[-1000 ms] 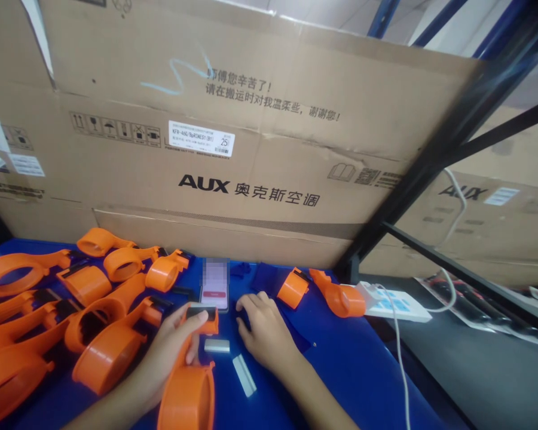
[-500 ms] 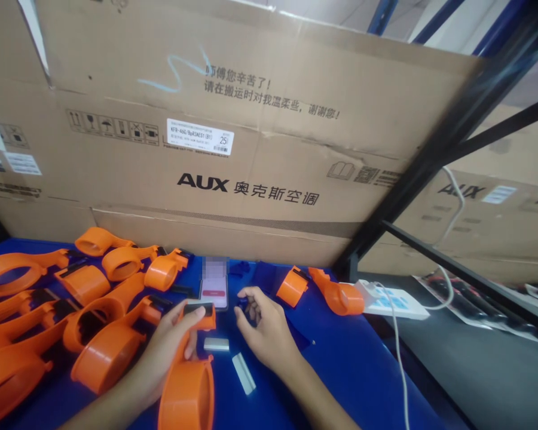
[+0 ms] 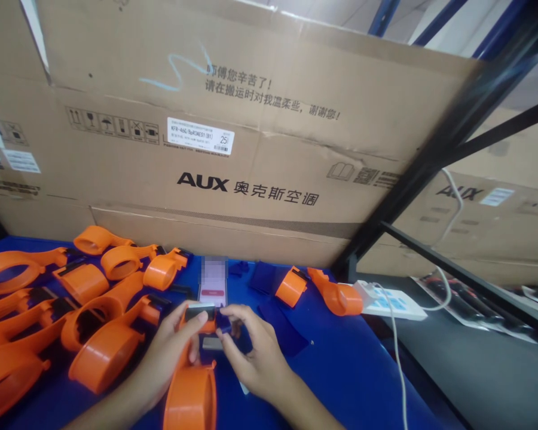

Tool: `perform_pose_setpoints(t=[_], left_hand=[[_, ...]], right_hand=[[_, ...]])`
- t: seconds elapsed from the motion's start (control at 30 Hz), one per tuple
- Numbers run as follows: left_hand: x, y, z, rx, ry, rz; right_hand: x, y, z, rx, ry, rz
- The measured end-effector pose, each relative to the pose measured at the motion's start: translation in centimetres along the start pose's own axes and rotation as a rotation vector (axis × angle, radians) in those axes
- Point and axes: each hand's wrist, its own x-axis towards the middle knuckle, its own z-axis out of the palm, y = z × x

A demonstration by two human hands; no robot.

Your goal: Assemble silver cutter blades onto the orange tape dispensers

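My left hand (image 3: 179, 337) is wrapped round an orange tape dispenser (image 3: 190, 391), its ring hanging toward me. The thumb presses on the black part (image 3: 200, 313) at the dispenser's head. Between the thumb and fingers of my right hand (image 3: 255, 346) is a small dark blue piece (image 3: 223, 323), close against the right side of that head; whether it is seated there I cannot tell. Below the head lies a short silvery metal strip (image 3: 212, 343), partly covered. A second metal strip (image 3: 244, 388) shows only its end beside my right hand.
Several orange tape dispensers (image 3: 105, 355) crowd the left of the blue table (image 3: 341, 370). A phone (image 3: 213, 286) lies behind my hands. Two more orange dispensers (image 3: 291, 286) and a white power strip (image 3: 399, 303) with a cable are at right. A large carton (image 3: 251, 233) stands behind.
My right hand has moved left to the dispenser's head, bringing the small blue piece against it and covering most of one metal strip. My left hand keeps its grip.
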Motion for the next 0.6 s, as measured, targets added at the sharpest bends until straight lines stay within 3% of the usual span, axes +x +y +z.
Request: perform_pose_setpoints(t=[0.27, 0.47, 0.6], left_hand=[[0.18, -0.07, 0.25, -0.049, -0.023, -0.019], [-0.15, -0.04, 0.29, -0.010, -0.058, 0.041], [-0.22, -0.07, 0.13, -0.005, -0.051, 0.032]], right_hand=[[0.07, 0.29, 0.38, 0.019, 0.093, 0.067], [0.11, 0.15, 0.15, 0.103, 0.021, -0.072], [0.17, -0.04, 0.15, 0.108, 0.032, -0.061]])
